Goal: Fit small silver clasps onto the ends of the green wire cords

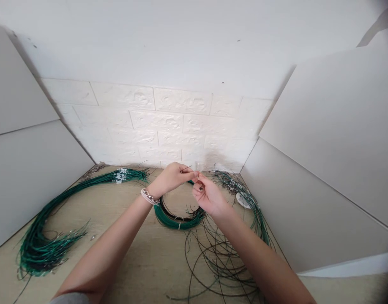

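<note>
My left hand (173, 175) and my right hand (208, 193) meet fingertip to fingertip above the floor, both pinched closed. A short piece of thin dark wire (187, 168) sticks out by the left fingers. What the right fingertips grip is too small to make out. Under the hands lies a tied coil of green wire (175, 223), with darker wire along its inner side. On the left a long bundle of green wires (62, 196) curves round, with small white pieces (121, 175) near its far end. A looser bundle of dark and green wires (259, 215) lies to the right.
Pale panels stand at the left (25, 169) and right (311, 202). Behind is a white wall with a brick pattern (168, 122). Loose dark wire loops (209, 257) spread over the floor (140, 261) beside my right forearm. A white round object (243, 201) lies by the right bundle.
</note>
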Demonstrator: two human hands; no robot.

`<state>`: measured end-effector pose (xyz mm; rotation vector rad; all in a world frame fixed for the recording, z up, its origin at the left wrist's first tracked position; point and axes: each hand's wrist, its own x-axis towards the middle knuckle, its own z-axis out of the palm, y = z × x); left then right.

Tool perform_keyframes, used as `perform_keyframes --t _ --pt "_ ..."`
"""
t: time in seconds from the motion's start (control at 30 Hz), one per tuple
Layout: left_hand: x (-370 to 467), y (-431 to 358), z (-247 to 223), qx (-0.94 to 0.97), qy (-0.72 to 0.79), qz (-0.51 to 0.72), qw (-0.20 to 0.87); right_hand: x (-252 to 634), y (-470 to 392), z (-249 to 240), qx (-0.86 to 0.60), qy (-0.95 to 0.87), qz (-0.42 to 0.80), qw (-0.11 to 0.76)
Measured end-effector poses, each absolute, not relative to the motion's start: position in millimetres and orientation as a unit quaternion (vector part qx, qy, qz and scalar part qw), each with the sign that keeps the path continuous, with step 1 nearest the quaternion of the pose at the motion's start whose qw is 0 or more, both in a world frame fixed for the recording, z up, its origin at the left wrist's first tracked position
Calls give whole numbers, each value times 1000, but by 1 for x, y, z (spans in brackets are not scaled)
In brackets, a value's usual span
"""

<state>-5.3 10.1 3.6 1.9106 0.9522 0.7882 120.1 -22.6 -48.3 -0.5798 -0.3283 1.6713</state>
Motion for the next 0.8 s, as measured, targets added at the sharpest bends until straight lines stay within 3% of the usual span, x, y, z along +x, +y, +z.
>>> perform_keyframes --t 0.1,0.2,0.53,0.8 --pt "-3 12 -1 806 400 287 328 121 -24 -51 -283 -185 712 615" --pt "-3 14 -5 814 404 279 310 122 -25 -51 -294 -226 702 608" --pt "-3 13 -4 798 346 258 421 123 -27 -50 -298 -309 687 586" --pt "-2 19 -9 757 309 265 511 126 -28 -47 -287 -265 730 560"
